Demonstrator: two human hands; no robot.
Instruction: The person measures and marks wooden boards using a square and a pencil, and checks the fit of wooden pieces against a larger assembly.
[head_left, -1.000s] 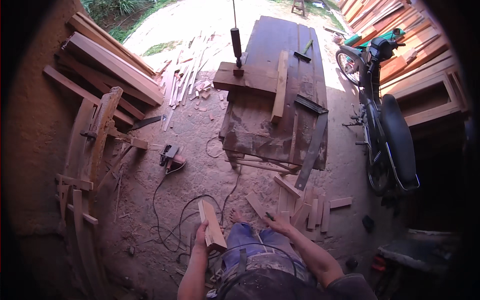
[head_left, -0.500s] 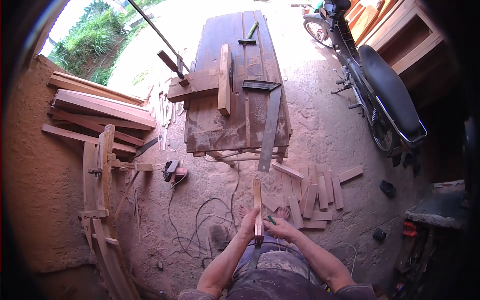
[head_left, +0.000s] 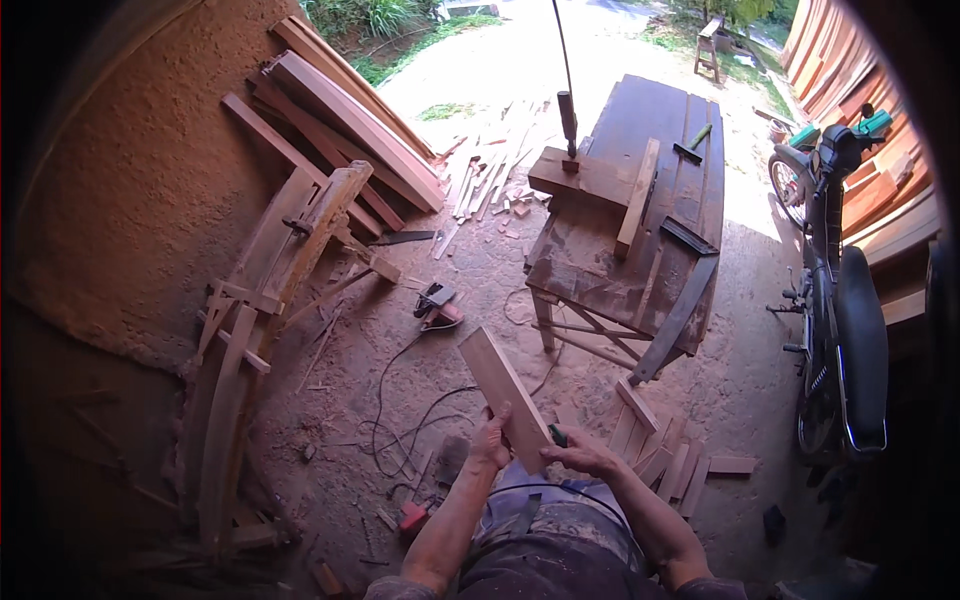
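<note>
A short flat wooden board [head_left: 507, 395] is held up in front of my body, its broad face turned toward me. My left hand [head_left: 490, 442] is closed on its left edge near the lower end. My right hand [head_left: 582, 453] is closed around a green pencil-like stick [head_left: 558, 435], close to the board's lower right edge. Whether the right fingers also press on the board is hard to see. Beyond my hands stands a wooden workbench [head_left: 590, 280] bearing a large square [head_left: 680, 300], a green-handled tool [head_left: 692, 146] and a wooden piece [head_left: 638, 200].
Cut wooden blocks [head_left: 732, 465] lie on the floor at right. A power saw [head_left: 438, 306] with a trailing cord sits left of the bench. Long planks [head_left: 345, 125] lean by the left wall, near a rough wooden stand [head_left: 290, 240]. A motorcycle [head_left: 862, 350] stands at right.
My view has swung left, so the bench appears farther right. The board has turned from nearly edge-on to showing its broad face, and tilts leftward. Both hands keep their holds.
</note>
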